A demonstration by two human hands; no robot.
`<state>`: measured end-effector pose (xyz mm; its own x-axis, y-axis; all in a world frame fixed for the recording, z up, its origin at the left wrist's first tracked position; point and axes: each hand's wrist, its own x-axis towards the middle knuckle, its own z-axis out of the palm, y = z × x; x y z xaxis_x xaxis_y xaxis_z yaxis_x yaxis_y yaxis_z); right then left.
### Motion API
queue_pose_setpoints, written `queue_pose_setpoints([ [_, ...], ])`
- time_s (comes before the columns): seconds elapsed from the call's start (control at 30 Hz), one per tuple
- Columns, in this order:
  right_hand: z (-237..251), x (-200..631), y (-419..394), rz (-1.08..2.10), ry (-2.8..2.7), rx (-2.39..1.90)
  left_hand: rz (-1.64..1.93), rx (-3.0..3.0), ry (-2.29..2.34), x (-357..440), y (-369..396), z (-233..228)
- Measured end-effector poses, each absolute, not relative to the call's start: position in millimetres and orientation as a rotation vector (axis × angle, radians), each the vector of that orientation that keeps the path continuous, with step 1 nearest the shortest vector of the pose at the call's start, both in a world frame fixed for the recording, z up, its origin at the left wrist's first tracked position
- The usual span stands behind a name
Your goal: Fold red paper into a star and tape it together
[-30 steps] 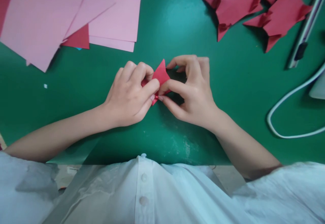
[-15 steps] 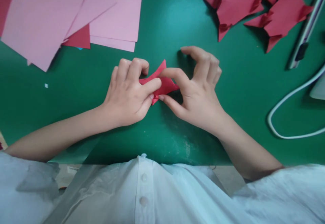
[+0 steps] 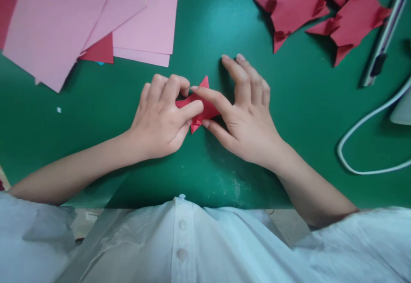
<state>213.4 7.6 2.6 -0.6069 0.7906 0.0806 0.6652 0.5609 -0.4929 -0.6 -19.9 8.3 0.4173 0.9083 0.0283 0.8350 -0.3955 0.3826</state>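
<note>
From the head camera, a small folded red paper piece (image 3: 201, 105) lay flat on the green table (image 3: 205, 30), near the middle and just ahead of the person's chest. The left hand (image 3: 162, 118) was curled over its left part, thumb and fingertips closed on the paper and pinning it down. The right hand (image 3: 247, 111) lay more open: its forefinger stretched across the top of the piece and pressed on it, the thumb touched the lower edge, and the other fingers rested spread on the table beyond. The piece looked very light and thin, stiffened somewhat by its layers yet easy to crease or tear, and likely to slide on the smooth surface unless held; its pointed tips and folded edges seemed the best places to pinch. Bare green surface lay open on all sides of the hands. A stack of pink sheets (image 3: 64, 22) sat well apart at the far left, red folded shapes (image 3: 302, 4) at the far right, and a white cable (image 3: 362, 124) curved at the right, clear of the hands.
</note>
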Motion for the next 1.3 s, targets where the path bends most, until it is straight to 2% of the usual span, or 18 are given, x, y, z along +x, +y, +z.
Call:
queue_pose_setpoints([
  [0.67,-3,214,13,0.574,-2.514,-1.125,0.289,2.402,1.476,-3,-19,9],
  [1.3,-6,217,26,0.658,-2.404,-0.854,0.336,2.415,1.459,-4,-17,10],
])
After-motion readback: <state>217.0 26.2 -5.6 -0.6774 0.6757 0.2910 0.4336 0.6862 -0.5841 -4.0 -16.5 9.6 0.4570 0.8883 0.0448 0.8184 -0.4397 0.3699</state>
